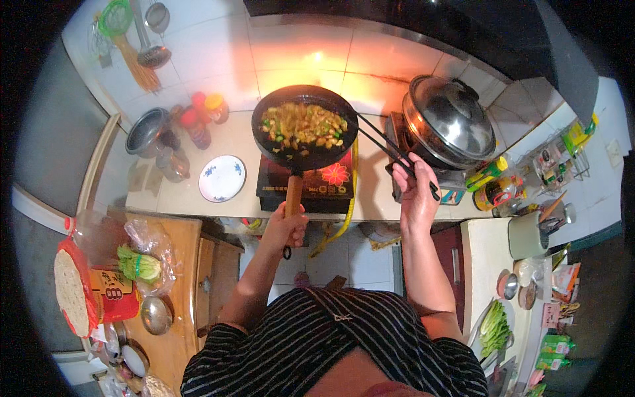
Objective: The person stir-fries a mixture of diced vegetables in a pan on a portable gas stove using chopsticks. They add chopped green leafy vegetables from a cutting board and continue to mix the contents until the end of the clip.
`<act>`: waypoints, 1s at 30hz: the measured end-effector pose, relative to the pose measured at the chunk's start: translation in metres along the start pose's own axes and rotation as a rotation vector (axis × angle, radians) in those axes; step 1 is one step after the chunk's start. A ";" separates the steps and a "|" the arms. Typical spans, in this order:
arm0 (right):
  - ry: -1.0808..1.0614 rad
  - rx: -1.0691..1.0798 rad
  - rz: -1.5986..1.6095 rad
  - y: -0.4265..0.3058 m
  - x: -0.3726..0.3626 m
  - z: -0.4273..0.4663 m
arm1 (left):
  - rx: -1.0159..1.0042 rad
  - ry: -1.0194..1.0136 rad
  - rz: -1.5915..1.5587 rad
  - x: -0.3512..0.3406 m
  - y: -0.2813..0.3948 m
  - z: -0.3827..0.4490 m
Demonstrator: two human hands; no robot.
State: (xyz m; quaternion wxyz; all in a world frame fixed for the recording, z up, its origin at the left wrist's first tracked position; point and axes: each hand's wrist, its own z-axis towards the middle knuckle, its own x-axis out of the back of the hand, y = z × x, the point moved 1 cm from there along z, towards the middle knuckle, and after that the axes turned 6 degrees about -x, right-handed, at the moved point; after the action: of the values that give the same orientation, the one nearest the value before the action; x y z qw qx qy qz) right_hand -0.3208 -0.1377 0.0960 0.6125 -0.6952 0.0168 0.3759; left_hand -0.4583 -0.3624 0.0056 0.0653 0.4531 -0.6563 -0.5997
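My left hand [292,227] grips the wooden handle [294,191] of a black frying pan [278,158]. Chopped food with yellowish and green pieces [302,126] lies in the pan; part of it looks blurred. The pan stands over a black induction cooker [307,191] with a red flower print; whether it touches the cooker's top cannot be told. Held in my right hand [418,186] is a pair of long black chopsticks [379,140], their tips at the pan's right rim. A white plate with blue decoration [222,178] lies left of the cooker.
A lidded steel pot [449,124] stands on a stove at the right. Bottles [488,173] line the right wall, near a utensil holder [526,235]. Leafy greens [495,327] lie on the right counter. At left are a dark pot [149,131] and a wooden cabinet [181,297].
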 end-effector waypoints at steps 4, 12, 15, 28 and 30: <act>-0.012 0.008 0.007 0.001 -0.005 -0.003 | -0.028 -0.089 -0.044 -0.001 0.017 0.038; 0.002 0.044 -0.075 -0.017 0.000 -0.007 | -0.116 -0.001 0.073 -0.006 -0.006 0.004; -0.021 -0.002 -0.046 -0.013 0.001 -0.006 | 0.056 0.015 -0.021 -0.010 0.005 -0.007; -0.009 0.040 -0.068 -0.017 0.004 -0.007 | -0.151 -0.053 0.052 0.008 -0.027 0.023; -0.028 -0.012 -0.037 -0.011 0.001 -0.006 | 0.029 -0.004 -0.054 -0.006 -0.002 0.018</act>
State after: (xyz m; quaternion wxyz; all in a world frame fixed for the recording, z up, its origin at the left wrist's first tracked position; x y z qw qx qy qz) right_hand -0.3114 -0.1396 0.1046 0.6154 -0.6937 -0.0069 0.3742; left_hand -0.4647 -0.3452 0.0015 0.0413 0.4702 -0.6529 -0.5924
